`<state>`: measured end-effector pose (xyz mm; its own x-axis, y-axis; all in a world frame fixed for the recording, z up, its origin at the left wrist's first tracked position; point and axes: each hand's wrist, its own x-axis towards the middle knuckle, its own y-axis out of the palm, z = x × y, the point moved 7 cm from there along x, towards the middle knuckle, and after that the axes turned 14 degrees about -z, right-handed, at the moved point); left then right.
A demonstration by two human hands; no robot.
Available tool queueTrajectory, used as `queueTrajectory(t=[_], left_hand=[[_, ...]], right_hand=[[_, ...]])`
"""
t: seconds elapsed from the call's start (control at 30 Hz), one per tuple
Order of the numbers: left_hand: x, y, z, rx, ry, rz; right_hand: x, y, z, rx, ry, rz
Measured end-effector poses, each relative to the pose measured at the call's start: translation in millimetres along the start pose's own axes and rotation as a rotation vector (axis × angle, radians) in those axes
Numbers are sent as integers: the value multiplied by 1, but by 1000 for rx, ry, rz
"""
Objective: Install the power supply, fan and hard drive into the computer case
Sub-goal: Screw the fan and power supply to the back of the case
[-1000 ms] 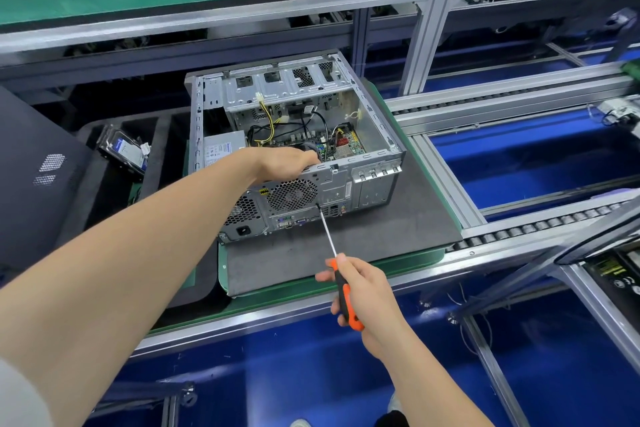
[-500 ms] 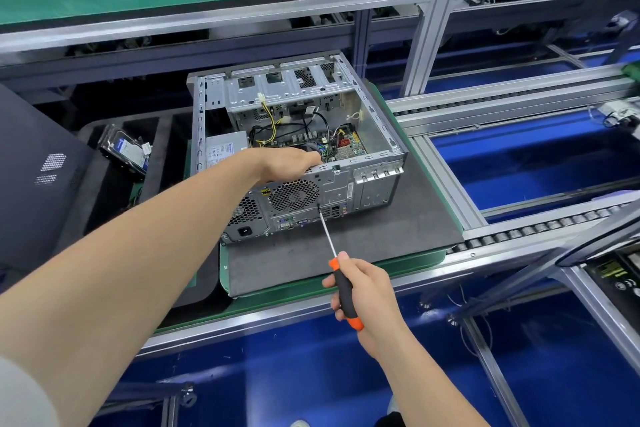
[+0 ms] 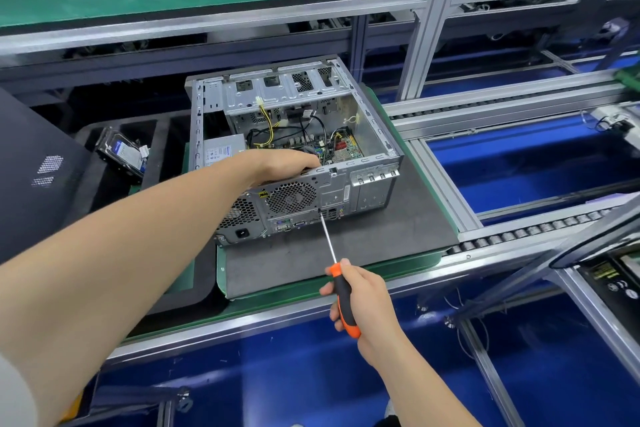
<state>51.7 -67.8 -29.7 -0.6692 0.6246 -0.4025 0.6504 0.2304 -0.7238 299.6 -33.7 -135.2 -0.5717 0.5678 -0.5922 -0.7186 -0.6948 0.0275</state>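
Note:
An open silver computer case (image 3: 375, 135) lies on a grey mat (image 3: 363, 253), rear panel toward me. The power supply (image 3: 221, 151) sits inside at the left, its socket on the rear panel. Behind the round rear grille is the fan (image 3: 292, 197). My left hand (image 3: 284, 163) reaches over the rear edge into the case, fingers curled down inside where the fan is; what they hold is hidden. My right hand (image 3: 360, 298) grips an orange-and-black screwdriver (image 3: 341, 295), its tip touching the rear panel at the grille's lower right. A hard drive (image 3: 121, 152) lies in a black foam tray at left.
The black foam tray (image 3: 86, 204) borders the mat on the left. A roller conveyor rail (image 3: 519, 236) runs right of the mat, with aluminium frame posts (image 3: 426, 21) behind the case. A dark panel (image 3: 31, 166) stands at far left. Another device (image 3: 609, 281) sits at lower right.
My right hand has shifted its grip slightly on the screwdriver handle, as in turning it; the tip stays on the same spot. My left hand and the case have not moved.

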Motion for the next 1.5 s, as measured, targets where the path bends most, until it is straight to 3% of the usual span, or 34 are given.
queueTrajectory(t=[0.17, 0.47, 0.7, 1.0, 1.5], left_hand=[[-13, -14, 3, 11, -66, 66], [-27, -29, -4, 66, 116, -74], [-51, -56, 9, 337, 211, -119], [-59, -53, 30, 68, 197, -76], [-59, -55, 38, -24, 260, -142]], right_hand=[[-3, 0, -2, -1, 0, -2], [-9, -2, -5, 29, -8, 1], [-19, 11, 1, 39, -34, 46], [-31, 23, 2, 43, -59, 79], [-41, 37, 12, 32, -109, 103]])
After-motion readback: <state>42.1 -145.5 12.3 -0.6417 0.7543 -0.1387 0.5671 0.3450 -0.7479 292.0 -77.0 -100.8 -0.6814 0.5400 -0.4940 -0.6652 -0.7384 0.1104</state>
